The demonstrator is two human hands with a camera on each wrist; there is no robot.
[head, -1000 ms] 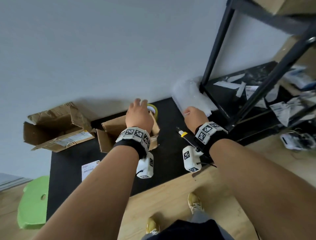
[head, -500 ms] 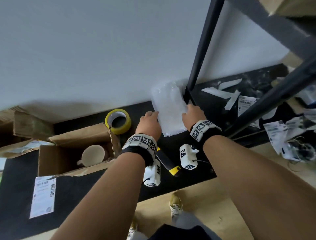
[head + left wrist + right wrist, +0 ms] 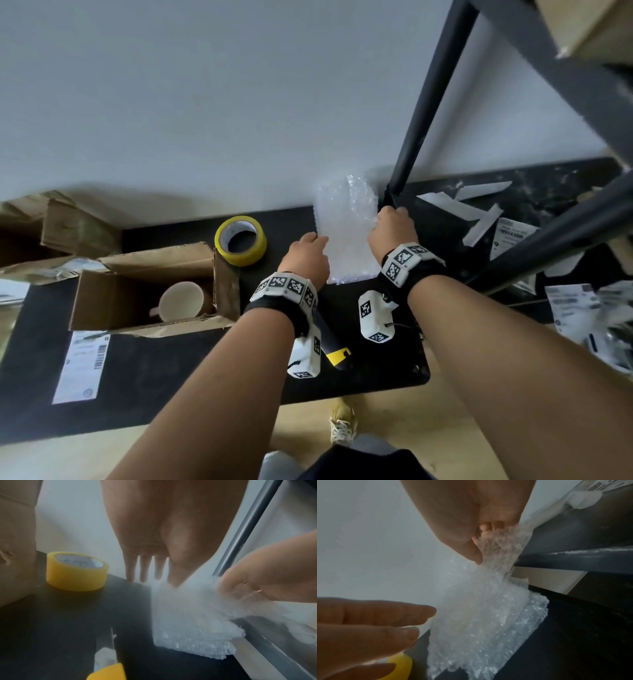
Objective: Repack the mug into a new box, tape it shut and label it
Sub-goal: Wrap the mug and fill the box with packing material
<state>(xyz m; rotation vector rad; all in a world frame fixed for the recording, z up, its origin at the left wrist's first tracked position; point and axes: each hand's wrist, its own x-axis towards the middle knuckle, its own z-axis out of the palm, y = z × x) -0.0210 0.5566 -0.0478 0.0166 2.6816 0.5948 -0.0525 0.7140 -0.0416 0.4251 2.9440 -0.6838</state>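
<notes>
The mug [image 3: 181,301] lay in the open cardboard box [image 3: 113,301] at the counter's [image 3: 154,370] left end. The right hand [image 3: 392,233] pinched the bubble wrap [image 3: 346,233] (stacked at the back edge); the left hand [image 3: 305,255], fingers straight, touched it. Peeling one sheet calls for pinning the stack.

On the surface [image 3: 144,370], the mug [image 3: 181,301] lies inside the open box [image 3: 150,291] at left, with the tape roll [image 3: 240,245] just behind the box's right corner. Right of the tape, bubble wrap [image 3: 344,222] lies against the wall, between both hands. A label [image 3: 84,366] lies before the box.
</notes>
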